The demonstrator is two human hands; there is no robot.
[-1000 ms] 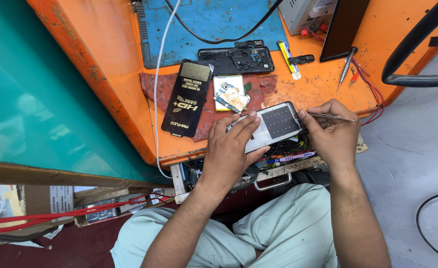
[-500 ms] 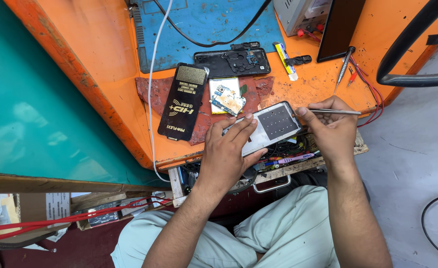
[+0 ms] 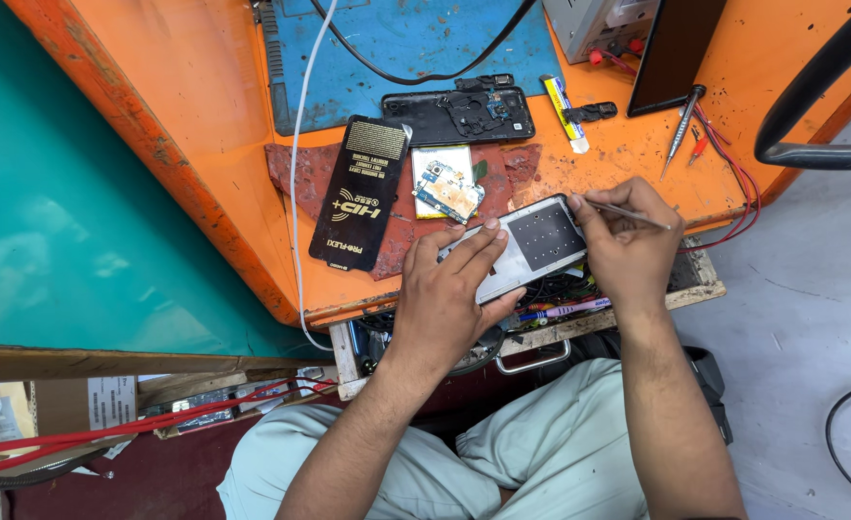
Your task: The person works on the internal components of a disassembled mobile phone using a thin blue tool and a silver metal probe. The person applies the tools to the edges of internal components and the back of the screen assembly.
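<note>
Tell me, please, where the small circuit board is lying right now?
In the head view, the circuit board lies mid-bench on a white pad, right of the black card and just beyond the left hand.

**Hidden, cropped, or too small to read**

The left hand [image 3: 449,294] covers the near end of the grey phone frame [image 3: 531,246], so that end cannot be seen. The tip of the thin tool [image 3: 628,214] in the right hand [image 3: 628,250] is too fine to tell apart from the frame's edge. The open drawer [image 3: 550,308] under the table [image 3: 184,144] is mostly blocked by both hands. The picture's top edge crops the blue mat [image 3: 396,48], grey box [image 3: 603,21] and dark panel [image 3: 674,53]; its right edge cuts the black cable [image 3: 811,106].
</note>
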